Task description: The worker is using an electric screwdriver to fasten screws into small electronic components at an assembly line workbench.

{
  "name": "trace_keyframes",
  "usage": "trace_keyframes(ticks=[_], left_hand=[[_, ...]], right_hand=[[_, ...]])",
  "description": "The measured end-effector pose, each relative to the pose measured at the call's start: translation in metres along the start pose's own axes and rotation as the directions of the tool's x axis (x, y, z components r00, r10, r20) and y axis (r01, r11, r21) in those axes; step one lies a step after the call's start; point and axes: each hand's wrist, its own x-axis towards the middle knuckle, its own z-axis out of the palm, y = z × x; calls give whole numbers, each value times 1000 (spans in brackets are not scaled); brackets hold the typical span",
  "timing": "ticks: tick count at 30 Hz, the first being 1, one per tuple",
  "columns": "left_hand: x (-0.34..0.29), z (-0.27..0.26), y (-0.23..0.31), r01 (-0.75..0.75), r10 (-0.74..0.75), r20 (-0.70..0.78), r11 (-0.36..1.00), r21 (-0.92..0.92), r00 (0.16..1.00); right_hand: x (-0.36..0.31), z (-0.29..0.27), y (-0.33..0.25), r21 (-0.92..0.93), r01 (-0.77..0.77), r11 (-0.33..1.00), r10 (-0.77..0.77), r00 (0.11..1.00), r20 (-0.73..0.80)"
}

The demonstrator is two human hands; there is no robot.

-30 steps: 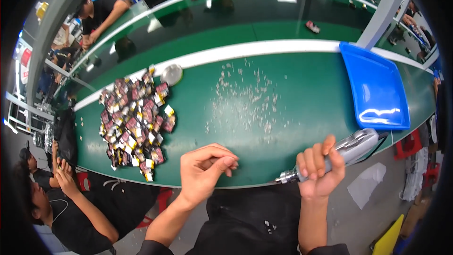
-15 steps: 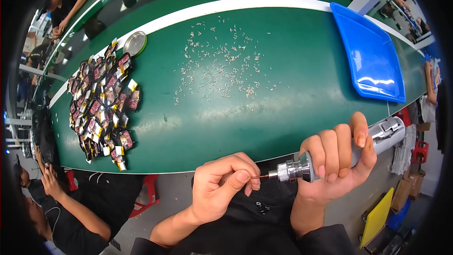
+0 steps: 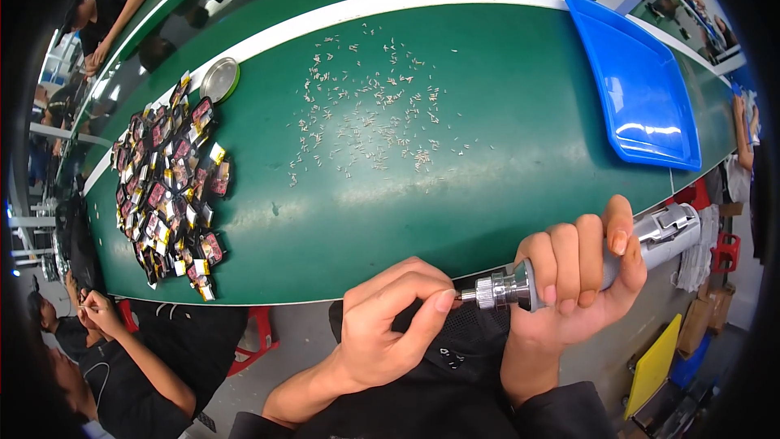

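My right hand [image 3: 573,280] is wrapped round the grey body of an electric screwdriver [image 3: 674,232], held level over my lap at the table's front edge. The tool's silver nose [image 3: 491,292] points left. There my left hand [image 3: 390,321] has thumb and forefinger pinched on the thin bit, close against the nose. Its fingertips cover most of the bit, so whether a small part sits on the tip cannot be seen. Tiny pale pieces like screws [image 3: 370,120] lie scattered across the green table [image 3: 504,154] beyond my hands.
On the left is a heap of small black-cased electronic units [image 3: 166,195] with white and yellow parts. A round tin lid [image 3: 219,80] lies behind it. At the right stands a blue tray [image 3: 646,97]. A person's hands [image 3: 97,313] are at lower left, beside a red stool [image 3: 256,337].
My left fingertips have slid right along the bit, up to the tool's nose. The right hand and screwdriver have hardly moved. The view has shifted slightly.
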Motion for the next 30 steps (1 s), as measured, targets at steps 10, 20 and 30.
trace_keyframes(ticks=[10, 20, 30], left_hand=[[74, -48, 32, -172, 156, 76, 829, 533, 985], [312, 3, -21, -327, 363, 198, 340, 882, 911], [387, 8, -72, -347, 401, 239, 225, 910, 885]], right_hand=[[11, -25, -1, -49, 20, 999, -30, 977, -212], [12, -30, 4, 161, -152, 975, 189, 950, -250], [13, -26, -3, 157, -219, 963, 246, 952, -182]])
